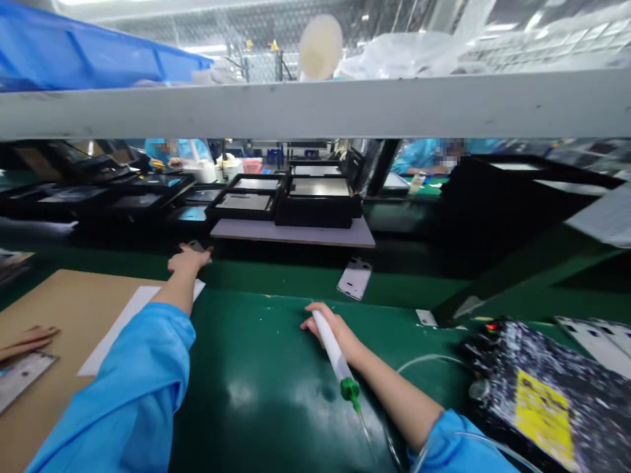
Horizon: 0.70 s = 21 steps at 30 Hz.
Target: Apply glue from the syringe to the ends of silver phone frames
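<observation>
Left of centre, the left hand (188, 258) spans a grey plate (197, 246), clamping unclear; mid-frame, the right hand (348, 339) clasps a syringe (332, 347) slanting lower-right.

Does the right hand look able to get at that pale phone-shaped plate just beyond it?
Probably yes: nothing seems to stand between the right hand and the pale plate. However, the hand holds a white tube, which may hinder picking it up.

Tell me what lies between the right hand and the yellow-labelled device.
Between the right hand and device, the head view shows a clear tube curving over green tabletop.
</observation>
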Available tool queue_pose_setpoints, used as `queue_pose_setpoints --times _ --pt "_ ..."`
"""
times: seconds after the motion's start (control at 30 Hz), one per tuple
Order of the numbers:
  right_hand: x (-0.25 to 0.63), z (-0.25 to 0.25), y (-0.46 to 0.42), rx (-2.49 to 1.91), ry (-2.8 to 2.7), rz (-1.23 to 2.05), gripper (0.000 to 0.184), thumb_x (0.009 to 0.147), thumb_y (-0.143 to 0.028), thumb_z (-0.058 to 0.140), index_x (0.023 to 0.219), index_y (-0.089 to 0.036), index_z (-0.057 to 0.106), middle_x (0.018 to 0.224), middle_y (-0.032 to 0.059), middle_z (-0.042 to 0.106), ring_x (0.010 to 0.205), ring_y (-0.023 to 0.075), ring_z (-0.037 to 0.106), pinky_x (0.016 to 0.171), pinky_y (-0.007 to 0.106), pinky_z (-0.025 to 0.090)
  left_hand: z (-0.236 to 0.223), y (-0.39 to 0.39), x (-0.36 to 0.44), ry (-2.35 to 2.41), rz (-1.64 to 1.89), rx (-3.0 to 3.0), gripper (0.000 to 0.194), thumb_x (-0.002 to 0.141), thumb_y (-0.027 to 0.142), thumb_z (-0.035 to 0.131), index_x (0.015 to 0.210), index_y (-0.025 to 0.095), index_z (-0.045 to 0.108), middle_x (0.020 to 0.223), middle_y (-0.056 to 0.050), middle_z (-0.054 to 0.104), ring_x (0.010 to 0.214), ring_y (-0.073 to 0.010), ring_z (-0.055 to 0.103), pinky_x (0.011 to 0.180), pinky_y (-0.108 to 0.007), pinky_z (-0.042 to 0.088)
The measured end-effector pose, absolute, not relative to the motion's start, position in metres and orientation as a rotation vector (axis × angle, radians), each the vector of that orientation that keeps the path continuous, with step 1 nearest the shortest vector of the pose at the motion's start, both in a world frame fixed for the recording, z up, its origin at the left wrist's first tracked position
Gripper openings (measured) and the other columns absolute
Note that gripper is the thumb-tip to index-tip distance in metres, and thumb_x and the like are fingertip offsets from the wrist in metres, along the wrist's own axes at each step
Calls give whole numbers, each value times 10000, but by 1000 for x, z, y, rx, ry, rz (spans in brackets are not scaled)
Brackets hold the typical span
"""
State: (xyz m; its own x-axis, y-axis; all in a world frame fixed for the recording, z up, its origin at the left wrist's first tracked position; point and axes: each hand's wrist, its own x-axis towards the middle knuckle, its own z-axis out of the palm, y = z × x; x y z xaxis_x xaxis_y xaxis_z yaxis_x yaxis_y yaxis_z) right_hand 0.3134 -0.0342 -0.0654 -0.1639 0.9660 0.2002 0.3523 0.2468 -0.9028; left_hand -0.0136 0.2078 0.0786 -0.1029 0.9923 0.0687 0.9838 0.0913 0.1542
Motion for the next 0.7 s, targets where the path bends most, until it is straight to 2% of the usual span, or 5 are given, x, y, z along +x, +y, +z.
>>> queue_pose_setpoints --times 0.1,0.27,0.53,0.63,0.7 --pt "316 -68 -34 -1241 -1683 945 334 1039 -477 515 1283 -252 486 980 44 793 741 155 720 669 261 537 60 225 -1 2541 95 1733 437 991 420 637 1340 162 585 1339 -114 608 1159 -255 637 979 -484 563" --pt "318 -68 -38 -1241 -1673 1015 344 1044 -490 502 1299 -260 474 1015 54 786 631 137 683 523 227 478 44 229 2 2649 4 1553 425 994 389 638 1346 158 580 1349 -124 605 1168 -253 634 978 -485 565" --pt "317 -72 -37 -1256 -1647 1031 407 1021 -547 503 1300 -250 498 1009 76 790 523 131 625 509 250 503 96 195 4 2510 -94 1651 397 1004 365 630 1334 148 584 1332 -116 613 1140 -234 645 969 -465 566" --pt "318 -74 -37 -1248 -1637 1034 439 1015 -568 500 1311 -244 492 1009 83 790 504 131 606 522 265 515 121 172 19 2412 -170 1803 517 957 450 670 1360 144 563 1316 -142 628 1151 -273 649 963 -469 563" --pt "318 -76 -39 -1245 -1635 1039 450 1014 -578 490 1315 -243 490 1013 85 790 503 133 604 526 270 517 131 144 30 2339 -191 1953 711 846 490 754 1395 104 518 1281 -201 650 1182 -353 642 963 -469 544"
